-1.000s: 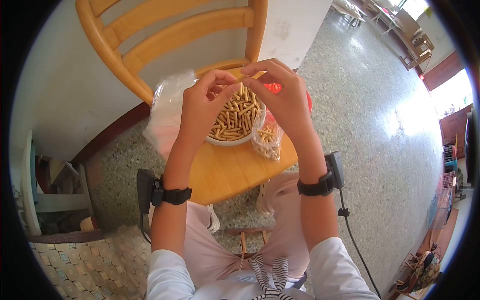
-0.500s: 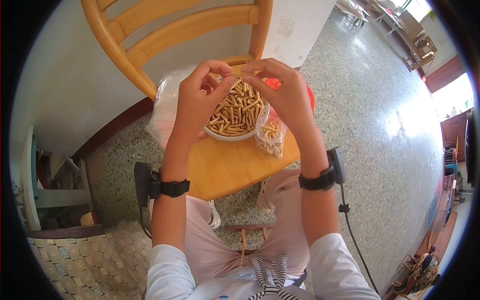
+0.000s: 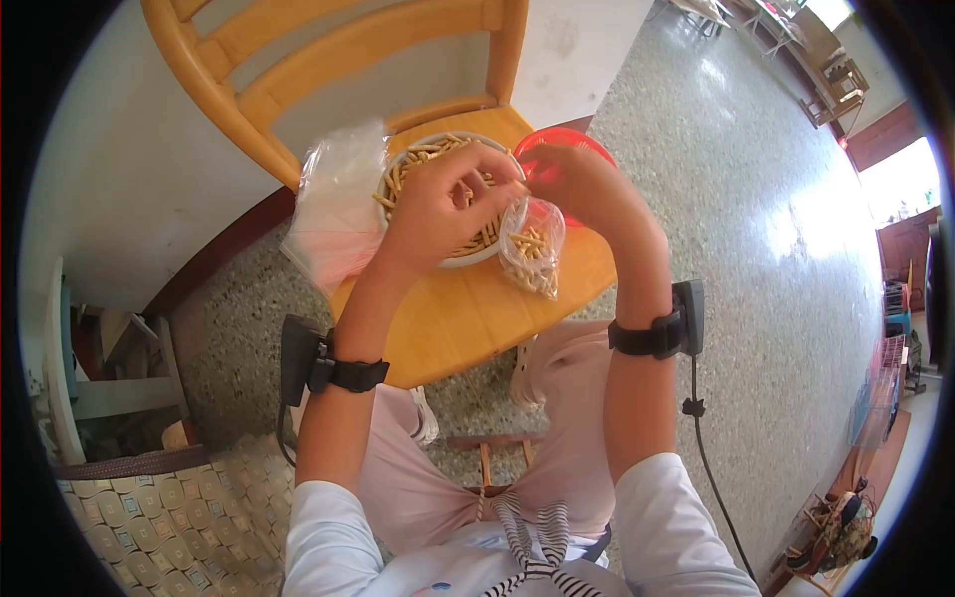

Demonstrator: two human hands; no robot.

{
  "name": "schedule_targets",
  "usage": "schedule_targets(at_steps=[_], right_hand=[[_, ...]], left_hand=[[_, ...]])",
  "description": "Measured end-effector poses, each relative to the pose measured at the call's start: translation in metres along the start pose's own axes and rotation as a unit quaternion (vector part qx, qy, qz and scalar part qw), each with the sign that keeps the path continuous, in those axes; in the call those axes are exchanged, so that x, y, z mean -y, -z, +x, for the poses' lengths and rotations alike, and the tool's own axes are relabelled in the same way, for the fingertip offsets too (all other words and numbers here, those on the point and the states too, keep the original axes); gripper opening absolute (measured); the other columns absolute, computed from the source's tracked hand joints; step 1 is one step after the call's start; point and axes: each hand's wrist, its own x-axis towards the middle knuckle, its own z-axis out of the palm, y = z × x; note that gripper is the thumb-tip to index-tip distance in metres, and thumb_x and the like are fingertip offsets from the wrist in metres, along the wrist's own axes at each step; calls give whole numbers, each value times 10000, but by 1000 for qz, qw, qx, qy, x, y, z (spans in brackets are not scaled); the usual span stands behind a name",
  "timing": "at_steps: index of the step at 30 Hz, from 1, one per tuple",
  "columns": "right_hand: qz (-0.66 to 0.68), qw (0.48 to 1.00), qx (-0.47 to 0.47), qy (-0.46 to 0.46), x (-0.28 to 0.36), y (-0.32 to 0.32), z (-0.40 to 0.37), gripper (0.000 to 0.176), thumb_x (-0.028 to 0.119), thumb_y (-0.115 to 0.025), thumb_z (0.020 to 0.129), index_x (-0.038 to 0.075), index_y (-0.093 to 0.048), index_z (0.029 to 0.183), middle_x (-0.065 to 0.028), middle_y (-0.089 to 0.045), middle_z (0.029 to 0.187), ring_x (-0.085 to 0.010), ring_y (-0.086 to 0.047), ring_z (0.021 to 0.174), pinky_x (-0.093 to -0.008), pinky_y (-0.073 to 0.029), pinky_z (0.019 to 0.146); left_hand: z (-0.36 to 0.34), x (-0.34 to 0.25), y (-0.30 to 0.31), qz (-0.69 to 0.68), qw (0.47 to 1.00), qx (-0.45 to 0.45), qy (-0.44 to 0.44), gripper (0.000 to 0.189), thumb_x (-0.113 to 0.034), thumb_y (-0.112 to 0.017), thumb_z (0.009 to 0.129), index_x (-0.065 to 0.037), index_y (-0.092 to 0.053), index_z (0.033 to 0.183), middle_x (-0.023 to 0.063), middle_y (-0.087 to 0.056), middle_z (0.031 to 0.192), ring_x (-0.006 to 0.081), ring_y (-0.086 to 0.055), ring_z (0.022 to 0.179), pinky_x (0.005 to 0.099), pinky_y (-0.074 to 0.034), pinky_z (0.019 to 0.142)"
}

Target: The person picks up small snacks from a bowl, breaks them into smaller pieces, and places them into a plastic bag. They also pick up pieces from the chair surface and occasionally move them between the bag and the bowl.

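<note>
My left hand (image 3: 448, 204) is over the right side of a round white bowl (image 3: 466, 261), its thumb and fingertips drawn together in a pinch. The bowl is heaped with short tan-brown sticks (image 3: 423, 157). Close against those fingertips, my right hand (image 3: 587, 187) curls above a red plastic basket (image 3: 565, 135), its fingers bent inward and partly hidden. Whatever lies between the fingertips is too small and covered to make out. Just below them stands a clear plastic bag (image 3: 532, 254) with several short stick pieces in it.
Everything rests on the seat of a wooden chair (image 3: 438, 333), whose slatted back (image 3: 368, 60) rises at the far side. Flat clear plastic bags (image 3: 338, 204) lie left of the bowl. A patterned cloth (image 3: 169, 527) is at lower left. Speckled floor (image 3: 736, 249) stretches right.
Both hands have come down and to the right, from above the far side of the bowl to above the small bag and basket. The view has shifted slightly.
</note>
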Motion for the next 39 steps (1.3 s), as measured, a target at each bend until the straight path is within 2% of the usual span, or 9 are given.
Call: schedule_targets(at_steps=[4,14,16,20,23,25,31,34,39], right_hand=[[-13,996,90,-12,-18,-9,-1,330,261,-681,879,150,-699,1189,-130,-727,1057,-303,-687,1018,-434,-546,847],[-113,989,93,-32,-28,-13,1,223,257,-673,882,155,-733,1071,-96,-721,1056,-306,-681,1015,-436,-548,836],[-132,989,61,-23,-28,-14,0,204,254,-671,884,155,-743,1047,-87,-722,1053,-298,-682,1013,-441,-548,836],[-121,992,42,-5,-26,-14,-4,221,206,-625,920,106,-693,1105,-125,-715,974,-294,-686,922,-410,-536,774],[-133,989,67,-22,-17,-13,-2,255,231,-583,948,122,-692,1150,-114,-719,1013,-296,-683,942,-414,-537,795],[-122,991,33,-49,-19,-18,2,255,288,-537,951,173,-738,1058,-97,-727,1005,-310,-688,976,-457,-544,828],[-51,999,-10,10,-9,-22,-1,277,270,-488,979,146,-715,1078,-137,-718,996,-344,-678,963,-474,-538,820],[-68,997,42,-8,-2,-22,1,296,293,-498,979,133,-715,1100,-143,-720,1011,-339,-678,987,-474,-536,836],[-68,997,45,9,2,-24,-1,329,323,-522,969,120,-709,1148,-147,-723,1033,-328,-674,1023,-475,-532,862]], left_hand=[[-3,11,-22,62,996,62,6,148,-141,-758,873,-78,-742,1006,-8,-709,879,73,-571,646,246,-463,597],[-3,26,-28,194,977,76,-48,261,-238,-710,911,-145,-754,1152,67,-739,891,196,-652,658,315,-521,652],[-3,13,-22,274,951,117,81,297,-260,-665,940,-183,-728,1219,76,-732,876,230,-673,702,326,-523,672],[-2,28,-3,238,959,79,131,282,-265,-640,953,-190,-727,1210,79,-718,843,247,-680,753,357,-524,694],[-7,41,13,354,931,67,62,240,-221,-649,935,-172,-731,1156,74,-711,831,248,-685,791,379,-526,723],[-9,45,19,374,920,107,52,229,-183,-680,899,-151,-711,1123,76,-715,891,253,-688,834,390,-528,744],[-10,50,-2,417,892,139,104,311,-156,-714,863,-159,-656,1168,83,-701,1001,274,-681,934,401,-529,776],[-14,58,-1,444,889,89,61,301,-153,-713,863,-155,-649,1158,82,-703,988,290,-683,929,414,-533,778],[-13,59,0,433,892,100,84,261,-209,-695,893,-151,-656,1145,82,-705,946,303,-684,909,422,-534,768]])
